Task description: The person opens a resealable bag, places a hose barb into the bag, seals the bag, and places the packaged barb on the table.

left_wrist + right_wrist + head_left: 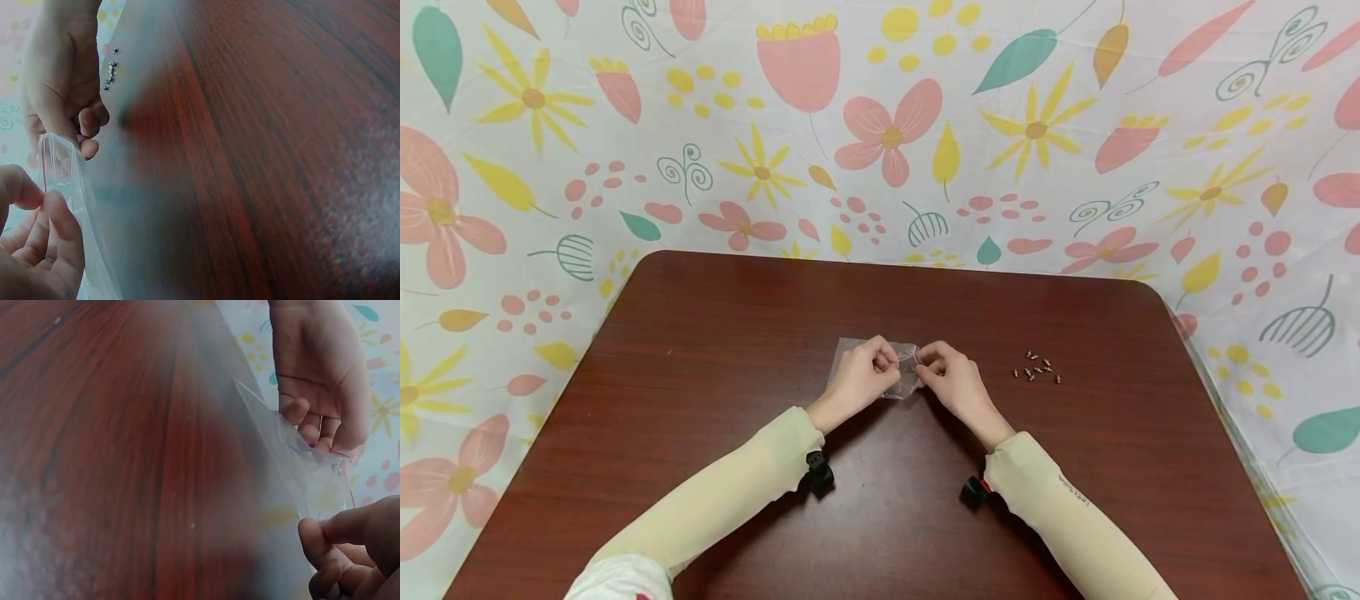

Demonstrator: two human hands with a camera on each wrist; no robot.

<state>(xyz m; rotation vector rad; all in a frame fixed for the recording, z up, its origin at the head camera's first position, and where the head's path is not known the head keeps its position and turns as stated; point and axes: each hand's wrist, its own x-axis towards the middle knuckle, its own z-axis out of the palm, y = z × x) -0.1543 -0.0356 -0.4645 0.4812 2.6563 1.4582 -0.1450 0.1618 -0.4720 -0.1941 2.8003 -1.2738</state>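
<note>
Inwardly curled, left hand point(859, 375) and right hand point(957, 382) pinch 1 clear bag point(908, 372).

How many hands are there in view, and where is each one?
2. The left hand grips the bag; the right hand pinches the bag's edge, on the side nearer the small metal pieces.

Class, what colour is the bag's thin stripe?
The stripe is red, clearest in the left wrist view.
</note>
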